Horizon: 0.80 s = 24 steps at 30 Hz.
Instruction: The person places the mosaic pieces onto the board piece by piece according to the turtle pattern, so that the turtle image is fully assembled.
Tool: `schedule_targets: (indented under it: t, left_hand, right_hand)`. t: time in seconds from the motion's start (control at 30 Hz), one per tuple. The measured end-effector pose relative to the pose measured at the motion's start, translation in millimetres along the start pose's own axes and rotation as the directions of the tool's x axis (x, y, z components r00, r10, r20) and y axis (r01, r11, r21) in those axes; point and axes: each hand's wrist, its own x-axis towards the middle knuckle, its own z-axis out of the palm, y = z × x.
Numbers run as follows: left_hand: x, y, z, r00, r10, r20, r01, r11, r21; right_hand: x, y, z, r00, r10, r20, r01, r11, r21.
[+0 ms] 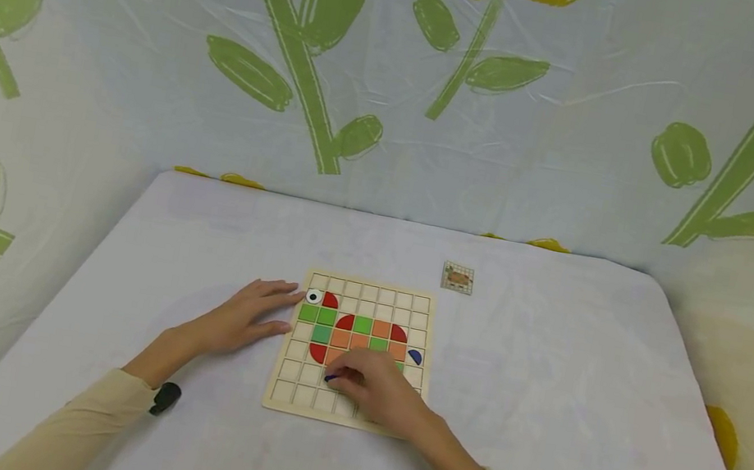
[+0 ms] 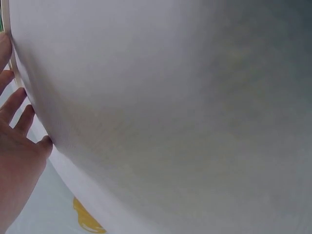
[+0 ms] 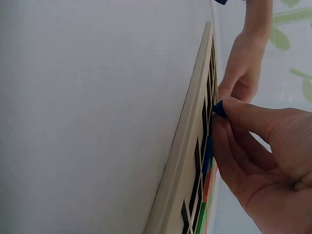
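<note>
A wooden grid board (image 1: 274, 401) lies on the white table, with red, green and orange pieces set in its squares. My right hand (image 1: 381, 390) is over the board's lower middle, pinching a small dark blue piece (image 3: 220, 108) between thumb and fingertips, close over the grid. Part of the pattern is hidden beneath that hand. Another blue piece (image 3: 208, 152) sits in the board below the fingers in the right wrist view. At the board's left edge, my left hand (image 1: 251, 318) rests with fingers extended, fingertips beside an eye piece (image 1: 313, 297). A blue half-round piece (image 1: 415, 356) lies near the right edge.
Behind the board's right corner lies a small card (image 1: 458, 278) with a grid picture. A hanging cloth (image 1: 551, 131) printed with flowers and leaves surrounds the table (image 1: 550, 364). Dark devices sit at both wrists.
</note>
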Motion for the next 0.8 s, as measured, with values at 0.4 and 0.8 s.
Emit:
schedule_targets:
  t: [0.4,0.8]
  left_hand:
    - [0.0,3.9,-2.6,1.000,-0.019,0.017,0.019,1.000,-0.010]
    - [-0.4,2.0,-1.6,1.000,-0.021,0.018,0.021,1.000,-0.009]
  right_hand:
    - [8,-4,7,1.000,-0.017,0.025,0.019,0.997,-0.070]
    - [11,-10,8,0.999,-0.018,0.029,0.023,0.986,-0.163]
